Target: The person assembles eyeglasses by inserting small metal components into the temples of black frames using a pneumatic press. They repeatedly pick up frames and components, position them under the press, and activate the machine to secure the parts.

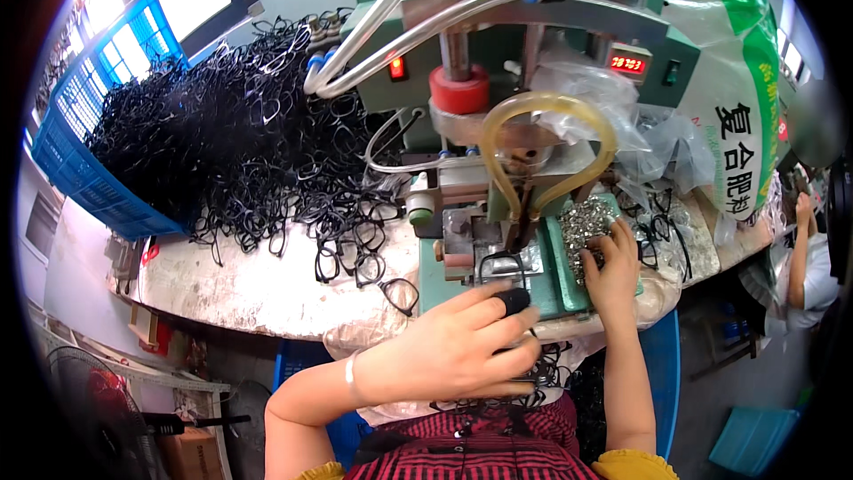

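Note:
My left hand [453, 338], with a white band at the wrist and a black cover [512, 300] on one finger, is closed on a black eyeglass frame [503, 256] at the front of the press. Part of that frame is hidden behind my fingers. Above it, the dark metal jaw of the green press [520, 229] points downward. On the right, my right hand [615, 271] reaches over the green tray [576, 293], fingertips at the small shiny metal parts [582, 229] and thumb apart from the fingers. Nothing shows clearly between them.
A big heap of black eyeglass frames [240, 124] spills from a tipped blue basket [98, 191] at left. Clear air hoses [426, 13] and a yellowish loop of tubing [548, 102] hang before the press. More frames lie on my lap. Another person [804, 262] is far right.

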Demonstrator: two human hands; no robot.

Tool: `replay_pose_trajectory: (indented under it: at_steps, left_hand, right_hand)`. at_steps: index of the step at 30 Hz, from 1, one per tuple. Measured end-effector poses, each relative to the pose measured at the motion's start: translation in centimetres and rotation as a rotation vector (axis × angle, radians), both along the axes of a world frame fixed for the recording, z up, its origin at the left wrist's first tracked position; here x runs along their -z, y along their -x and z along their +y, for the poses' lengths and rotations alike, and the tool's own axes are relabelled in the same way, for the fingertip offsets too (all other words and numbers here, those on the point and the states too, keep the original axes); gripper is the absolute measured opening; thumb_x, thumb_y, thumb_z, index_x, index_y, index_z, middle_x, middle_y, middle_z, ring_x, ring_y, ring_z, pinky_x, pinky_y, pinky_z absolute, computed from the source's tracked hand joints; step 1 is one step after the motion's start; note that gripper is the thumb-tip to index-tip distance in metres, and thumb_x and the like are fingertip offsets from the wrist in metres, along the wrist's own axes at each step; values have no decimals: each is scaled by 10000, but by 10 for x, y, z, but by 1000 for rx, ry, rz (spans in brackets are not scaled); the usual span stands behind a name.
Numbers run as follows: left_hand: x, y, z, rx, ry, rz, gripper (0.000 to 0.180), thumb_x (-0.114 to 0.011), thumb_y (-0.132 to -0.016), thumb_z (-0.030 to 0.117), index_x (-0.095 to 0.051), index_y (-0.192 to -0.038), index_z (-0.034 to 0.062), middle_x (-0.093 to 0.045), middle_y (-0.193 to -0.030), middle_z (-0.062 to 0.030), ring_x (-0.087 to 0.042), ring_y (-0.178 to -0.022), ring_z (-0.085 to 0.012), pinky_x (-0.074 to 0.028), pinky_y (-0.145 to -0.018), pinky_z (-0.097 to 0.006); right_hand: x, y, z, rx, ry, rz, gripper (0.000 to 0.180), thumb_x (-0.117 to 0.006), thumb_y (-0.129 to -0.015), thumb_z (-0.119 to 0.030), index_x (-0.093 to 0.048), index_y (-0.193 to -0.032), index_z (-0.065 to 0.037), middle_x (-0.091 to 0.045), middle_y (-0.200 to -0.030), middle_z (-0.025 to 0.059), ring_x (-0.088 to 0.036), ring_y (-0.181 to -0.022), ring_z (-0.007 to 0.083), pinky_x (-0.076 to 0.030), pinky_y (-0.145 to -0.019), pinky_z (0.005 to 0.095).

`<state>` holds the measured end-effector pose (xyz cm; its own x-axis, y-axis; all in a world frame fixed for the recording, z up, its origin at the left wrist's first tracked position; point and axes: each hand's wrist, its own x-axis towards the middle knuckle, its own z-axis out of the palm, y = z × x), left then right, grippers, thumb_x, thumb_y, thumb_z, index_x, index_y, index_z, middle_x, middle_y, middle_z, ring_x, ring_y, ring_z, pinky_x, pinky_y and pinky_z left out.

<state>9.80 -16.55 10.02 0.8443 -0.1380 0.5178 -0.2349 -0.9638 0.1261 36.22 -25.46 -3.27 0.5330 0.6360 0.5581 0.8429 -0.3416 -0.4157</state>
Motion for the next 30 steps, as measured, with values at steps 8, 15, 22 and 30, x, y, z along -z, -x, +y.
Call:
replay_pose_trajectory:
  at_steps: [8,15,22,30]
  left_hand:
    - [-55,65,-11,196,159,-264,155,-620,-893,52,-681,-1033,27,-687,-1131,-119,-668,-1021,-217,-580,-884,-353]
    - [28,116,58,-960,265,-434,151,-606,-890,-82,-673,-999,-4,-674,-1007,-84,-636,-953,-189,-499,-853,-296]
    - [145,77,86,-1008,266,118,228,-813,-668,119,-792,-894,92,-576,-1350,-185,-553,-1070,-388,-447,-974,-420]
    - [133,95,69,-1012,593,-560,99,-568,-942,-7,-667,-941,-15,-692,-961,-87,-587,-889,-198,-448,-810,-310]
  right_hand:
    - [14,-6,3,-38,-189,197,103,-699,-818,-82,-685,-886,-6,-673,-1054,163,-617,-1021,317,-467,-909,407]
    - [7,5,-7,-101,-440,693,77,-679,-894,-47,-687,-962,-11,-648,-810,-14,-555,-737,53,-453,-692,214]
    - [-17,21,11,-80,-356,752,124,-676,-880,-39,-712,-993,-3,-702,-889,31,-619,-787,98,-490,-747,240]
    - [0,17,-79,7,-448,708,120,-667,-873,11,-693,-988,31,-687,-923,42,-615,-863,112,-488,-795,255]
